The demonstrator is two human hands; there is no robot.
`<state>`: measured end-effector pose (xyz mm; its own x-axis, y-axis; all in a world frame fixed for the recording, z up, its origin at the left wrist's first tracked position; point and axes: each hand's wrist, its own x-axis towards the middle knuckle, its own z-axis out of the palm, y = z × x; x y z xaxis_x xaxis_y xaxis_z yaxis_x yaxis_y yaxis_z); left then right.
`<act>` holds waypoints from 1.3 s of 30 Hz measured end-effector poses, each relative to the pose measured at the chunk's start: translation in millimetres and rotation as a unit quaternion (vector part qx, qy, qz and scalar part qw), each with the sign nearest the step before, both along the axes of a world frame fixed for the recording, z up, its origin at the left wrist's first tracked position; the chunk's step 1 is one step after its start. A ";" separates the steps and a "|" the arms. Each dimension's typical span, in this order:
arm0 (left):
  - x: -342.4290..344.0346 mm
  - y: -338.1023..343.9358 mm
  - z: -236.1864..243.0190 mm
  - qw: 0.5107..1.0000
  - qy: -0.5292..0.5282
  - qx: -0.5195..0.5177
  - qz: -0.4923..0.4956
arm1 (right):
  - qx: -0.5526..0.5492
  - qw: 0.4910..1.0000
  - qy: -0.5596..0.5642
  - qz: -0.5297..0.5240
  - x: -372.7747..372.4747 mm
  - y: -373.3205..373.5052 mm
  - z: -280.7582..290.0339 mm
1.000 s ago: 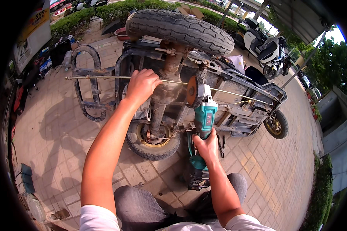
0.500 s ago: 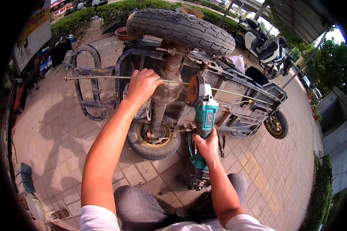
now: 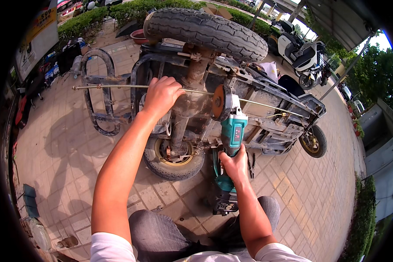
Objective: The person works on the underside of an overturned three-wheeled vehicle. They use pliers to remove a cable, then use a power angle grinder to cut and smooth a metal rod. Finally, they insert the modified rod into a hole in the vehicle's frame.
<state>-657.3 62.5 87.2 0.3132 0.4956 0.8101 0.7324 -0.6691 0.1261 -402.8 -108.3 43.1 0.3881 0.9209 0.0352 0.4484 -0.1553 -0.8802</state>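
Note:
My left hand [image 3: 163, 96] is closed around a long thin metal rod [image 3: 118, 86], which runs across the underside of a three-wheeled vehicle [image 3: 266, 126] tipped on its side. In my right hand [image 3: 234, 163] is a teal cordless angle grinder [image 3: 233, 131], gripped around its body with the battery end toward me. Its brown disc [image 3: 220, 103] stands edge-on at the rod, right of my left hand; the disc hides the exact contact point. Behind the rod is the rusty axle housing [image 3: 191, 102].
One rear tyre [image 3: 205, 34] sticks up at the top, and the other rear wheel [image 3: 172, 163] rests low on the paving. Pliers [image 3: 251, 166] lie right of the grinder. A black tubular frame [image 3: 105, 118] juts left. White scooters [image 3: 303, 54] stand at the far right.
Hands, rod and grinder keep almost the same positions. A few faint orange specks now show below left of the disc.

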 end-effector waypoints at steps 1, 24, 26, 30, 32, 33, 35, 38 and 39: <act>-0.4 0.2 -0.4 1.000 0.000 0.000 0.001 | -0.007 1.000 0.001 0.001 -0.2 -0.3 0.5; -2.0 2.3 -2.2 1.000 0.007 -0.001 0.003 | -0.042 0.999 -0.008 0.000 -3.7 -1.3 13.6; -2.0 1.9 -1.8 1.000 0.008 -0.001 0.005 | -0.033 0.999 -0.014 0.001 -1.8 -0.1 9.2; 0.3 0.9 0.2 1.000 0.003 0.000 0.002 | -0.003 0.999 -0.047 0.000 3.3 -1.4 -0.7; 1.4 -0.5 0.1 1.000 0.000 0.003 0.003 | -0.013 1.000 0.001 -0.002 1.5 -6.6 2.0; 0.3 -0.8 0.4 1.000 0.001 0.005 0.004 | -0.019 1.000 0.025 -0.002 -0.8 -8.7 4.8; -1.1 -1.6 0.7 1.000 0.003 0.008 0.005 | -0.022 0.999 0.039 -0.004 -5.0 -9.8 10.5; -0.9 -1.7 1.8 1.000 0.001 -0.001 0.003 | -0.016 1.000 0.019 -0.006 -3.8 -8.7 9.5; -0.6 -2.4 2.3 1.000 0.002 -0.009 0.003 | -0.012 1.000 0.006 -0.006 -2.4 -7.5 7.5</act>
<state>-658.0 60.1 89.5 0.3128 0.5121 0.7999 0.7366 -0.6625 0.1361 -405.2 -115.8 50.6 0.4003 0.9163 0.0092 0.4359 -0.1816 -0.8815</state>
